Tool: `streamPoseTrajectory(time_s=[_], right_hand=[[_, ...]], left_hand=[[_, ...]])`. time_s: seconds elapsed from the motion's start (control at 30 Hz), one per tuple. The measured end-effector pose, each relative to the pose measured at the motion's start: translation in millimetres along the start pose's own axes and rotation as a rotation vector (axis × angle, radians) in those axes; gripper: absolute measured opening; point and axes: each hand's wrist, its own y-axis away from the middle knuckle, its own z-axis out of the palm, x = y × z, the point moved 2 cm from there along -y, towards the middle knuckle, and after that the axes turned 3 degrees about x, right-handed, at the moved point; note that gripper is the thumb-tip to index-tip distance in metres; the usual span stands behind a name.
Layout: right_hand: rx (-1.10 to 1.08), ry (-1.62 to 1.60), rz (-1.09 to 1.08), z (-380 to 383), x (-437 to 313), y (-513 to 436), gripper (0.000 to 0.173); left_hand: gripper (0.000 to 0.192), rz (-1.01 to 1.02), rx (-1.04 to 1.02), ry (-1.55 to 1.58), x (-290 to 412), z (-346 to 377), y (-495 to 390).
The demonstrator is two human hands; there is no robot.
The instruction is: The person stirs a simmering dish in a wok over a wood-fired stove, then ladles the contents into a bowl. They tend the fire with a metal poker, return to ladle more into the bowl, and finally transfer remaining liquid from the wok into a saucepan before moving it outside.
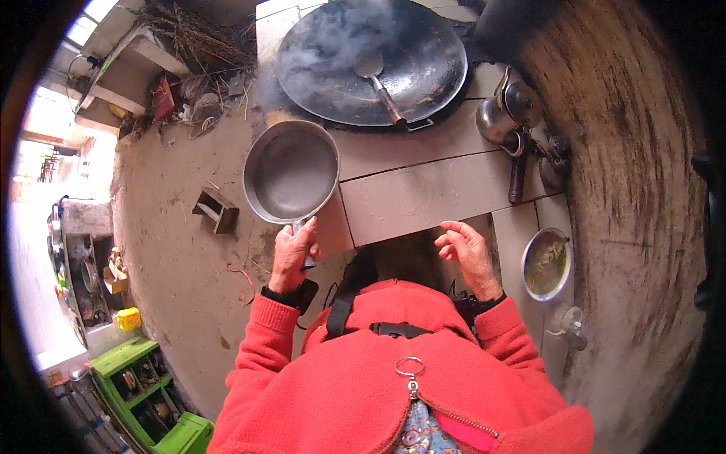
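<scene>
My left hand [293,249] grips the handle of a round metal saucepan [292,176], held over the left edge of the tiled stove top. Nothing shows in the pan but its grey inner floor. My right hand [463,248] is raised near the stove's front edge, fingers loosely bent, holding nothing. Beyond the hands sits a large black wok [422,68] with smoke or steam rising from it. Inside the wok rests a metal spatula [387,95], its wooden handle leaning over the near rim.
A metal kettle [491,122] stands on the tiles at the right, by the soot-streaked wall. Closer to me is a bowl [545,265] of greenish food in liquid. A small wooden stool [215,210] lies on the floor at left. Green shelves [127,357] stand lower left.
</scene>
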Motion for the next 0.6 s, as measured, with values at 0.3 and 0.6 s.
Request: streamPoseTrajectory(time_s=[0.3,0.6], right_hand=[[0.070,-0.051,0.005,-1,4,-12,0.028],[0.176,-0.133,-0.049,-6,0,-12,0.027]], left_hand=[[0.024,0.151,-0.078,-0.180,85,17,-16],[0.027,0.167,-0.122,-0.478,144,49,-83]])
